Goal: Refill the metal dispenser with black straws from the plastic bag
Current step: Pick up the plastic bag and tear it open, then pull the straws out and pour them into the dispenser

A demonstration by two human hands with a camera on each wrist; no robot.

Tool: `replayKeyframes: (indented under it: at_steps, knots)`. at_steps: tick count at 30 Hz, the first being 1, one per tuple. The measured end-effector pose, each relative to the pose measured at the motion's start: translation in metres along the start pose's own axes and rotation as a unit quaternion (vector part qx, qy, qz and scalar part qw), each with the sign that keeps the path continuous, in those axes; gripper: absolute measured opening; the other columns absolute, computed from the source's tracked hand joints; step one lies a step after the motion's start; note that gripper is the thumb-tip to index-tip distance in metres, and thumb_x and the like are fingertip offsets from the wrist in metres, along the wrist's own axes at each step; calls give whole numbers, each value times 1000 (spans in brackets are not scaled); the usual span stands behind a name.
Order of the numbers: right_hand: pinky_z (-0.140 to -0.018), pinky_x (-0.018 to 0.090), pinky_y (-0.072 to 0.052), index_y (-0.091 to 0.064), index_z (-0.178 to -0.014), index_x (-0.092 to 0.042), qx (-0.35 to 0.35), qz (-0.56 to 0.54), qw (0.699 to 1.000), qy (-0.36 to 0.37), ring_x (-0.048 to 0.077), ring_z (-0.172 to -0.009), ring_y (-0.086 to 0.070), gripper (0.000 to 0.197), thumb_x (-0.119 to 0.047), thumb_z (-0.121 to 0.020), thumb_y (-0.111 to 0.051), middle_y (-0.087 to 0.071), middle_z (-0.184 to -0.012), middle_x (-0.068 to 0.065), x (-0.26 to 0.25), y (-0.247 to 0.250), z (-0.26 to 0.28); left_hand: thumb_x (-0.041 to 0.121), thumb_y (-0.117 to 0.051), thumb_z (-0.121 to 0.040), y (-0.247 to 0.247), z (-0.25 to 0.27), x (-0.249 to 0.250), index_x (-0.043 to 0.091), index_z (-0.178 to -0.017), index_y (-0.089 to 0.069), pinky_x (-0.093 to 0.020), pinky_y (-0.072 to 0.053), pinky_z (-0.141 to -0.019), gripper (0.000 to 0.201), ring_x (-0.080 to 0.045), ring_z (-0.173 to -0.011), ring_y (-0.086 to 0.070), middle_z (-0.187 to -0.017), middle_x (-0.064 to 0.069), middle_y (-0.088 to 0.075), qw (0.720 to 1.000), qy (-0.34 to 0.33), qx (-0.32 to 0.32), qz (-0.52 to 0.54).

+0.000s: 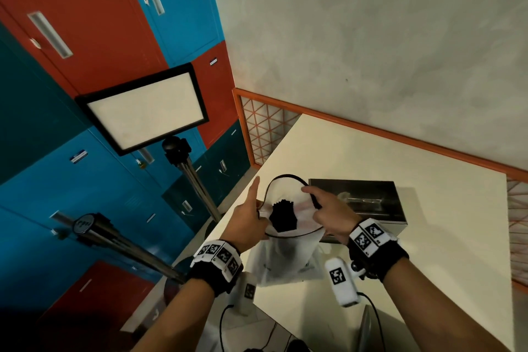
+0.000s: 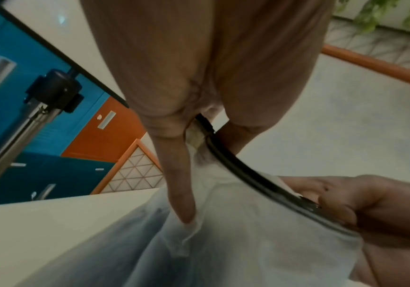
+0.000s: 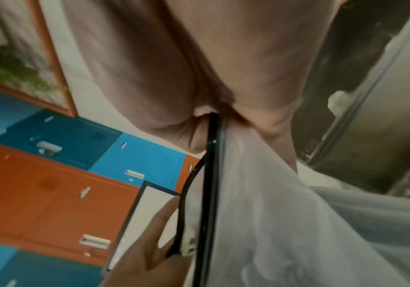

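Near the desk's front edge, I hold the plastic bag upright with its mouth pulled open. My left hand pinches one side of its black rim, forefinger pointing up; my right hand grips the other side. Black straws stand bunched inside. Just behind the bag, toward the desk's back edge, sits the metal dispenser.

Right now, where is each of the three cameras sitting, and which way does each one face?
Head: worn high, looks down at both hands opening the plastic bag of black straws; metal dispenser beyond.
Left wrist: looks along the left hand pinching the bag's black rim.
Right wrist: looks along the right hand gripping that rim.
Shared: both wrist views show the rim and the other hand.
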State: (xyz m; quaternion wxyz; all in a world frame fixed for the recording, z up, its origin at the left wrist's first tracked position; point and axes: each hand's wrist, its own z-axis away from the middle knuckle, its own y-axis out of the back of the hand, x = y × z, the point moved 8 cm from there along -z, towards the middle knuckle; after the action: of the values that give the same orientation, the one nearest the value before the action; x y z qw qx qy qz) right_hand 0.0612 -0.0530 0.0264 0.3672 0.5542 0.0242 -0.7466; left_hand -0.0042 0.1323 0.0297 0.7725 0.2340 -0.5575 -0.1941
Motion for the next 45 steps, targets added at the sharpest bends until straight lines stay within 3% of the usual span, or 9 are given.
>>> replayKeyframes:
  at_steps: [3, 10, 18, 21, 25, 30, 34, 40, 45]
  knots:
    - [-103, 39, -47, -60, -129, -21, 6, -77, 997, -9, 24, -123, -54, 73, 20, -71, -41, -56, -135, 10, 7, -4, 2, -7, -48, -88, 0, -1, -5, 41, -157, -17, -41, -60, -86, 89, -22, -100, -68, -132, -2, -58, 1000, 5, 19, 19]
    - [-53, 41, -59, -57, -117, -28, 34, -92, 986, -136, 36, -88, -63, 50, 8, -87, -39, -57, -117, 13, 54, -22, 12, -13, -38, -88, -33, 5, -46, 21, -131, -52, -43, -62, -71, 57, -24, -76, -66, -99, -12, -64, 970, 122, 23, 209]
    - [-57, 52, -60, -52, -114, -32, 2, -68, 989, -131, 31, -93, -63, 41, -6, -83, -48, -56, -117, 2, 59, -47, 14, 29, -50, -62, -62, 6, -56, 12, -78, -59, -43, -43, -75, 24, -25, -79, -52, -80, -9, -57, 958, 180, -4, 223]
    - [-67, 59, -59, -58, -104, -29, 3, -138, 976, -166, 31, -101, -60, 27, -21, -78, -58, -59, -114, 7, 59, -52, 11, 50, -59, -78, -62, 5, -52, 14, -93, -70, -38, -49, -89, 40, -25, -93, -64, -94, -4, -72, 962, 172, 10, 213]
    - [-58, 41, -60, -48, -106, -28, 69, -64, 985, -146, 27, -93, -63, 55, -66, -71, -66, -61, -103, 2, 50, -44, 9, 48, -55, -98, -59, -1, -56, 13, -90, -69, -28, -47, -69, 38, -26, -87, -66, -92, -9, -72, 977, 164, 29, 136]
    - [-94, 33, -43, -47, -132, -18, 104, 44, 990, -87, 33, -117, -58, 45, -41, -95, -55, -63, -124, 10, 56, -38, -6, 61, -60, -91, -64, -5, -69, 7, -82, -67, -34, -51, -68, 56, -28, -73, -68, -78, -11, -70, 961, 201, 58, 180]
    - [-88, 37, -48, -69, -103, -2, 92, -42, 987, -122, 34, -100, -64, 38, -33, -100, -47, -71, -103, 18, 72, -38, -15, 66, -53, -93, -68, -3, -74, 9, -72, -61, -27, -45, -61, 61, -25, -65, -62, -67, -7, -64, 957, 222, 59, 179]
    - [-72, 38, -43, -58, -62, -10, 113, -123, 971, -171, 28, -74, -54, 34, -20, -94, -56, -53, -60, 10, 103, -36, -21, 50, -59, -97, -70, -10, -94, 8, -66, -61, -35, -45, -72, 53, -28, -72, -60, -67, -11, -62, 959, 238, 27, 151]
    - [-79, 39, -48, -62, -71, -10, 105, -81, 982, -135, 31, -83, -61, 30, -25, -95, -52, -64, -82, 16, 104, -39, -30, 47, -48, -101, -66, -12, -82, 12, -121, -66, -29, -41, -85, 45, -33, -113, -61, -115, -13, -68, 981, 192, 20, 21]
